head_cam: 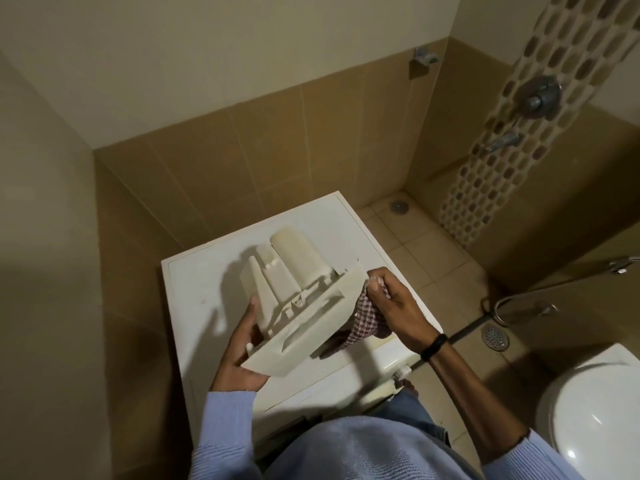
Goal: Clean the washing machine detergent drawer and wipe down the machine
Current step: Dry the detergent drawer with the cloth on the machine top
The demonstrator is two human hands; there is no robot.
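Note:
The white detergent drawer is out of the machine and held upside down above the top of the white washing machine. Its moulded compartment undersides face up and its front panel points toward me. My left hand grips the drawer's near left corner from below. My right hand holds a red-and-white checked cloth and presses it against the right end of the drawer's front panel. Part of the cloth hangs below the drawer.
The machine stands in a corner, with a beige wall on the left and brown tiles behind. A white toilet is at the lower right. A hose sprayer and a floor drain lie right of the machine. Shower taps are mounted at the far right.

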